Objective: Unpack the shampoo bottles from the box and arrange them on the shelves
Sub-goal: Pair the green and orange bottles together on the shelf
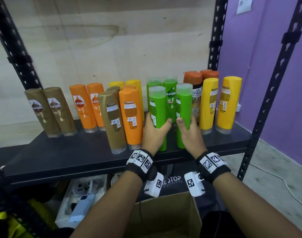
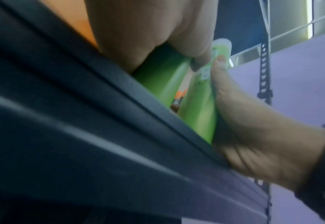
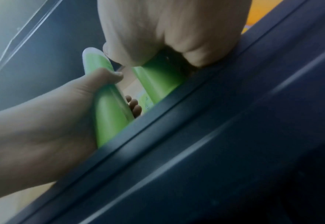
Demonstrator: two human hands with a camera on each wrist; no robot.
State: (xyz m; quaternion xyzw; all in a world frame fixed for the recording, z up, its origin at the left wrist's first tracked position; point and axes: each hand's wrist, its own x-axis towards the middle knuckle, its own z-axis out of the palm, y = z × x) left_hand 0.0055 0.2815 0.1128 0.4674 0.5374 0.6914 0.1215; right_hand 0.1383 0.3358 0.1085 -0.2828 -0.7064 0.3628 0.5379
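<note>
Head view: both hands (image 1: 170, 133) each gripping a green bottle (image 1: 157, 109) near shelf edge (image 1: 95, 166).

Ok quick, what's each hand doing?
Left hand: grips one green bottle.
Right hand: grips the other green bottle.

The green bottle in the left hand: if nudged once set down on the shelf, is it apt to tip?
Probably yes: the green bottle is tall and narrow and stands cap-down. Its smooth plastic likely slides easily on the shelf. The left hand wraps it without denting, suggesting stiff walls.
</note>
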